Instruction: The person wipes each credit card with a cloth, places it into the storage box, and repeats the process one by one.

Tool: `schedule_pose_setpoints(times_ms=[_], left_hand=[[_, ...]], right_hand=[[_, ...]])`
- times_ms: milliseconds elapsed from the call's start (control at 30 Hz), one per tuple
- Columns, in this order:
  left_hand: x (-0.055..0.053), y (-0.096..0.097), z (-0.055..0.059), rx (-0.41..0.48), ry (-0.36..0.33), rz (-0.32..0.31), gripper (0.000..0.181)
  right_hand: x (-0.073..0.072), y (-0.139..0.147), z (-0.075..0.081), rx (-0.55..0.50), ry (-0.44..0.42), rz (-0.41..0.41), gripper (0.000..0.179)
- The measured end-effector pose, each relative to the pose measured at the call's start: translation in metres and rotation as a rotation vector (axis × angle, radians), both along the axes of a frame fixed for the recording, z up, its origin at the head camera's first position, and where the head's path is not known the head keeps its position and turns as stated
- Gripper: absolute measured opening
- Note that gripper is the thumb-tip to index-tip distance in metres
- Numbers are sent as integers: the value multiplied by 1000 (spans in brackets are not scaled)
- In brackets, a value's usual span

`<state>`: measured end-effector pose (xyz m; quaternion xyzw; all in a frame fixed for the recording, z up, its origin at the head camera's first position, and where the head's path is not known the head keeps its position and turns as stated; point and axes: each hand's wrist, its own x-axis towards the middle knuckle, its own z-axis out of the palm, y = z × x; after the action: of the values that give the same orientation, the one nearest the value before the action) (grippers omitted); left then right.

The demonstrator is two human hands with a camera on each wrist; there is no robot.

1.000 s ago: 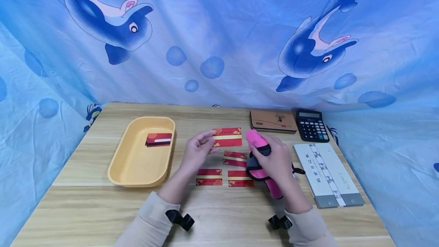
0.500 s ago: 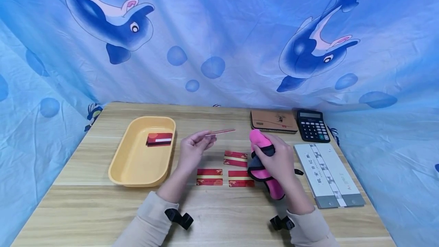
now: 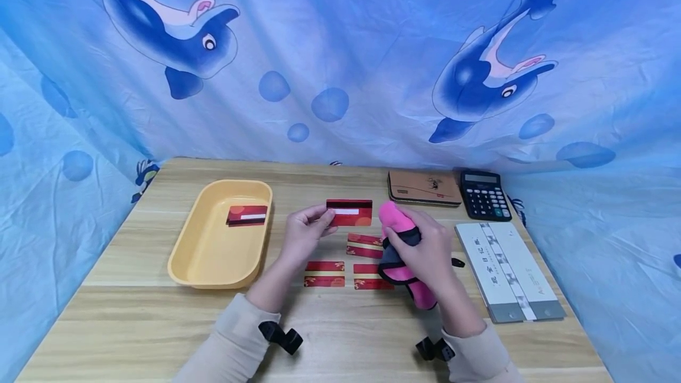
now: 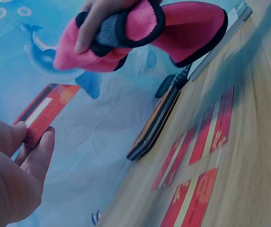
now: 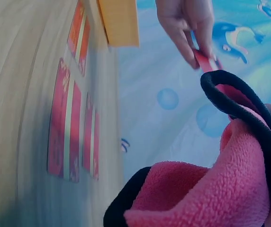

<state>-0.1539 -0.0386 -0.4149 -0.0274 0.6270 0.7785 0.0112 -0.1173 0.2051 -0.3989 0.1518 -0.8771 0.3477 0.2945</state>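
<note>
Right of the yellow basin (image 3: 213, 256), the left hand (image 3: 303, 234) pinches a red card (image 3: 355, 219) by one end, raised off the surface (image 3: 346, 336). Farther right of the basin, the right hand (image 3: 430, 247) is curled round a bunched pink cloth (image 3: 395, 256), which hides some fingers and, from the head camera, the end of one of three flat cards (image 3: 324, 275). Stacked cards (image 3: 254, 211) inside the basin overlap; their number is unclear. The right wrist view cuts off the right hand.
</note>
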Motion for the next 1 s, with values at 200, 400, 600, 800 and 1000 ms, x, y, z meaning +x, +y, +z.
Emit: schedule_pose_setpoints(times_ms=[200, 400, 600, 800, 1000], left_hand=[[4, 9, 1, 18, -20, -62, 31], [6, 10, 0, -12, -4, -126, 33], [10, 13, 0, -18, 26, -186, 32], [12, 22, -5, 2, 67, -234, 30], [13, 30, -9, -69, 159, -258, 32]], right_hand=[[-2, -9, 2, 24, 9, 34, 49], [-6, -12, 2, 67, 5, -36, 46], [-7, -16, 1, 137, -15, -110, 49], [-5, -29, 2, 177, -21, -107, 49], [0, -47, 4, 195, 3, -33, 47]])
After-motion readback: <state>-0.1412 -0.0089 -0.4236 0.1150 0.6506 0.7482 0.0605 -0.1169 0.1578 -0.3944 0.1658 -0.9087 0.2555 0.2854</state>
